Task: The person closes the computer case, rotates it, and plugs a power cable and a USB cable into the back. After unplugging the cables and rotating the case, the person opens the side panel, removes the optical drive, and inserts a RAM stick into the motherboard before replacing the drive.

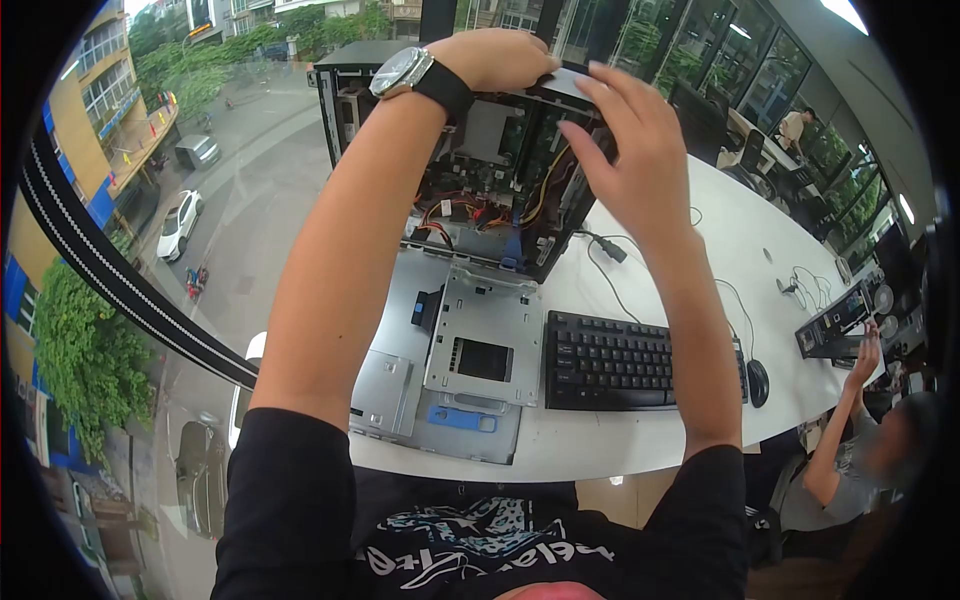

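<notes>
An opened desktop computer case (587, 200) stands on the white table, its board, coloured cables and metal bays exposed. My left hand (500, 60), with a watch (402, 72) on the wrist, reaches across the upper edge of the case; its fingers are bent and mostly hidden there. At the upper right corner, my right hand (640, 135) has its thumb and fingers apart, fingertips close to the rim. In front of the case lie a metal drive bracket (480, 385) and a flat metal side panel (470, 440) with a blue latch (462, 418).
A black keyboard (610, 360) lies under my right forearm, with a mouse (758, 383) beside it. A black cable plug (607, 248) rests right of the case. Another person (850, 450) handles a computer part (840, 320) at the far right. A window borders the table's left side.
</notes>
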Available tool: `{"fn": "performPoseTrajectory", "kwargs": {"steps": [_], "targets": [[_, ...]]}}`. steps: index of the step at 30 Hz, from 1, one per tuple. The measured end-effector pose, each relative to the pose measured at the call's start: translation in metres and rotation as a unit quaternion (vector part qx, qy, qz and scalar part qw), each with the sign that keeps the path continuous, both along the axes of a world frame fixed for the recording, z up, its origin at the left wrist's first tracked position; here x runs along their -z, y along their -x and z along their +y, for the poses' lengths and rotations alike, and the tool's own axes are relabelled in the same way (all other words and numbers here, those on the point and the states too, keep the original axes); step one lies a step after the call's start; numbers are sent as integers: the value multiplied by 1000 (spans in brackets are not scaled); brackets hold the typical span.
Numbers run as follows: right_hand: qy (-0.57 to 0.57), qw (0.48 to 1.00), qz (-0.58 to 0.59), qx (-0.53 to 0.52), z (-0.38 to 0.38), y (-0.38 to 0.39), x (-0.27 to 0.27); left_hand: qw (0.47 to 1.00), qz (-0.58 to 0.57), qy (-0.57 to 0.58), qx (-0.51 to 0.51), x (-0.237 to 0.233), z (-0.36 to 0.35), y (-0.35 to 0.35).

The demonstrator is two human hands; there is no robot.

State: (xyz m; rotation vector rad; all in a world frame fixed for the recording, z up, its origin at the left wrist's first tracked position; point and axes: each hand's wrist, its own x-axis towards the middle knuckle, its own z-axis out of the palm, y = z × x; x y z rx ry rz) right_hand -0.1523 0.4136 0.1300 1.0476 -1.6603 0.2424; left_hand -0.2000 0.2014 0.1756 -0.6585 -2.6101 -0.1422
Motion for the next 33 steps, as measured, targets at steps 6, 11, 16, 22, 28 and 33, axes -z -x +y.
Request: {"fn": "performPoseTrajectory", "kwargs": {"steps": [6,11,16,22,28,33], "targets": [[-57,988,-57,130,-23,27,-14,990,136,44,11,13,-13,23],[-23,965,-78,250,-41,33,-14,968,240,38,59,16,-12,14],[-9,969,-66,239,-39,35,-7,987,110,-114,-33,13,2,-53],[10,965,-66,253,-38,31,-3,940,300,-83,141,43,-12,-54],[8,966,-72,249,-41,29,-5,922,383,-63,-15,75,13,-49],[30,967,-47,250,-41,34,3,912,404,-64,-15,78,13,-40]]}}
